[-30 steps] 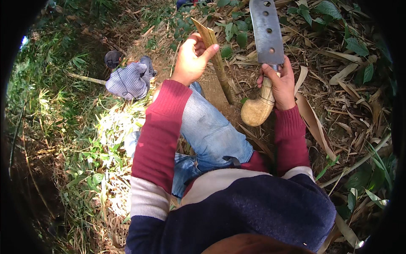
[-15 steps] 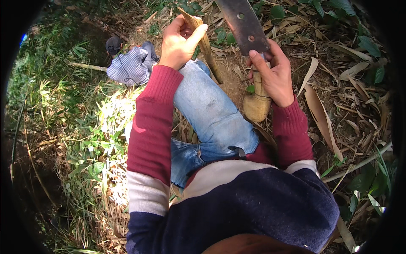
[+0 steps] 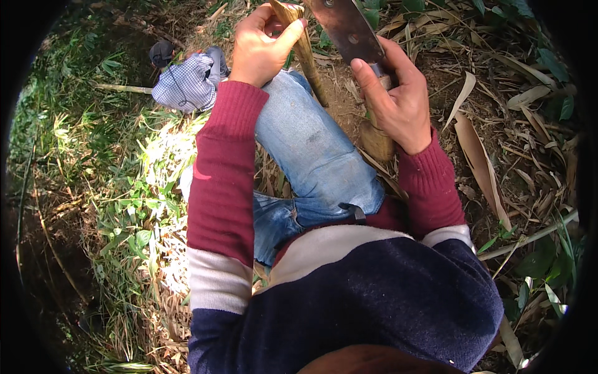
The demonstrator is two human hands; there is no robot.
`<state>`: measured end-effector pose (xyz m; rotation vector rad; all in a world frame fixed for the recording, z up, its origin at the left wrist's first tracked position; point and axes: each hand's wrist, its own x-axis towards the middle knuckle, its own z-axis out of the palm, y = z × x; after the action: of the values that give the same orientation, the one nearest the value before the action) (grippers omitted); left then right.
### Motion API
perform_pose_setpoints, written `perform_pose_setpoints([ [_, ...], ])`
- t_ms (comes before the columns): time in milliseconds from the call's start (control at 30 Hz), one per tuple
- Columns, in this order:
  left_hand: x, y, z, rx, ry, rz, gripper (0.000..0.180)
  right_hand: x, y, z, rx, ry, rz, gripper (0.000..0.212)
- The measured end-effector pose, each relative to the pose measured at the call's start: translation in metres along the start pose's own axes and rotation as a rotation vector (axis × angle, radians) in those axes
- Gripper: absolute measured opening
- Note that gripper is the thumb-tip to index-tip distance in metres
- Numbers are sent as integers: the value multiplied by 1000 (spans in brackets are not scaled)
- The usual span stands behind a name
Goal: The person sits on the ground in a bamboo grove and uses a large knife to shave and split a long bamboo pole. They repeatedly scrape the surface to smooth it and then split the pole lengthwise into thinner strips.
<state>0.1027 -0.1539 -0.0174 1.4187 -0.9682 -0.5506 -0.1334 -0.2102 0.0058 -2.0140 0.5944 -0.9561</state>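
Observation:
Near the top edge, my left hand [image 3: 261, 50] is closed round a yellowish-brown split piece of bamboo [image 3: 306, 62], which slants down to the right past my knee. My right hand [image 3: 398, 96] grips a machete [image 3: 350, 34] where its blade meets the handle, thumb lying along the base of the blade. The dark blade, with round holes in it, points up and left, and its far end runs out of view. Below my fingers shows the bulbous wooden butt of the handle [image 3: 377, 142]. The blade is close beside the bamboo's upper end; whether they touch I cannot tell.
My leg in blue jeans [image 3: 311, 143] lies between my arms. At the upper left a person in a checked shirt [image 3: 184, 84] sits beside a long pole [image 3: 124, 88]. Dry leaves and curled bamboo sheaths [image 3: 478, 156] litter the ground on the right; green undergrowth [image 3: 134, 230] covers the left.
My right hand has shifted up and slightly left with the machete, bringing the blade closer to the bamboo and turning to cover more of the handle. My left hand keeps its hold, slightly higher in view.

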Motion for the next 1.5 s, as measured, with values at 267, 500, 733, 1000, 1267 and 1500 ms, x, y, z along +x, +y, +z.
perform_pose_setpoints([
  [267,2,-21,-8,-99,-12,197,27,0,5,0,63,12,73,45],
  [500,5,-26,-12,-101,-17,199,19,-1,7,-4,52,9,108,46],
  [733,6,-27,-14,-134,-13,132,22,0,10,-6,40,13,124,46],
  [1000,5,-27,-16,-46,66,176,26,-7,8,-11,-59,1,89,43],
  [1267,3,-13,-14,-3,304,67,16,-49,17,-48,-291,-194,130,39],
  [1500,7,-27,-26,-80,306,34,12,-61,25,-51,-352,-265,-9,39],
])
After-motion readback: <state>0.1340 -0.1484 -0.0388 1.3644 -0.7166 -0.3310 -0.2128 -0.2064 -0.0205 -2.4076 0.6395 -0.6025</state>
